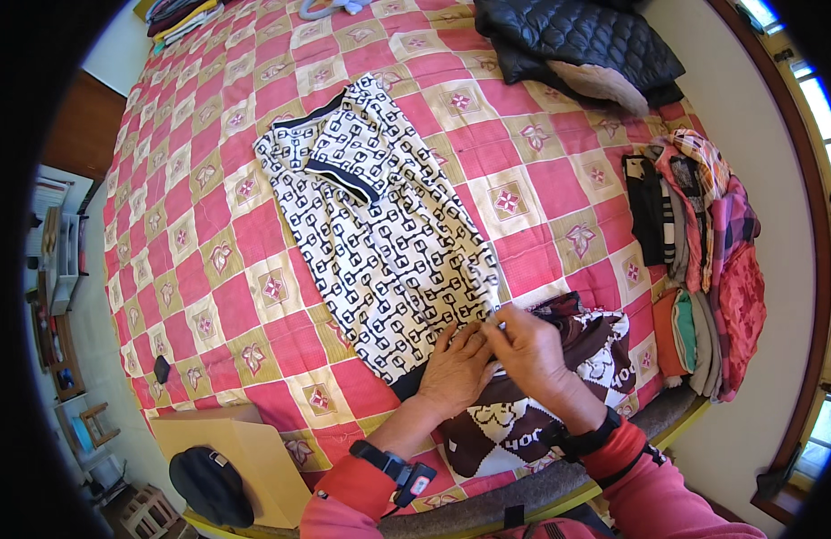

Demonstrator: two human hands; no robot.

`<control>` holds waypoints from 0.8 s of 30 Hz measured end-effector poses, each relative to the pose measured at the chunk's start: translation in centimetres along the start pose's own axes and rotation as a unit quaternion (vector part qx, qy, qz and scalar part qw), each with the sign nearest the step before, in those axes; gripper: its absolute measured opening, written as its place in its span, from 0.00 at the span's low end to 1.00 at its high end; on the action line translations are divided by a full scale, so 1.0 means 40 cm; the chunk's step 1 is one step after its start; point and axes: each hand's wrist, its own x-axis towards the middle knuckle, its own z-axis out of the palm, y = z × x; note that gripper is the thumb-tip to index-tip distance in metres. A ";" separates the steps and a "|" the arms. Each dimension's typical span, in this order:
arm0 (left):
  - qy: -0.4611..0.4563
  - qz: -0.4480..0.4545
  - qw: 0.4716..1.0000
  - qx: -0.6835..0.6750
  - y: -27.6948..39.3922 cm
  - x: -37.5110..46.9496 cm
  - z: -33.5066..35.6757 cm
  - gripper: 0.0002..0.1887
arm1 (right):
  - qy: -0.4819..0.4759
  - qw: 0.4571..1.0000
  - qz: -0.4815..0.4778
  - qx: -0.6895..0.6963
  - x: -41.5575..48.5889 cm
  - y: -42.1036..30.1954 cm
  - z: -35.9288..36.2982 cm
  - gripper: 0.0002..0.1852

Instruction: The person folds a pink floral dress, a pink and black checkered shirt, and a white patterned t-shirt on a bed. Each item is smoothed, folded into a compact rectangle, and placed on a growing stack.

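A white knit garment [388, 256] with a black link pattern lies lengthwise on the checked bedspread [550, 192]. Dark navy bands edge its neck and cuff, and one sleeve is folded over its front. My left hand [456, 367] lies palm down on the lower part, near the dark hem. Beside it, my right hand [531, 350] pinches the garment's right edge between thumb and fingers. Under and behind my right forearm is a brown and white patterned knit garment [496, 431], partly hidden by the arm.
A black quilted jacket [590, 40] lies at the far right. Folded clothes [692, 209] are stacked along the right side, with more clothes [179, 20] at the far left corner. A cardboard box [260, 458] with a dark cap [209, 485] stands at the near left.
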 end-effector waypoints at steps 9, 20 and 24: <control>-0.050 -0.203 0.935 -0.286 -0.049 -0.092 -0.165 0.14 | -0.093 0.995 -0.031 0.018 -0.021 0.043 0.103 0.15; 0.311 -0.367 0.815 -0.324 -0.444 0.141 -0.264 0.13 | -0.073 0.940 -0.329 -0.049 0.124 0.152 0.123 0.10; 0.354 -0.463 0.763 -0.278 -0.553 0.251 -0.280 0.18 | -0.077 0.945 -0.313 -0.058 0.119 0.176 0.139 0.12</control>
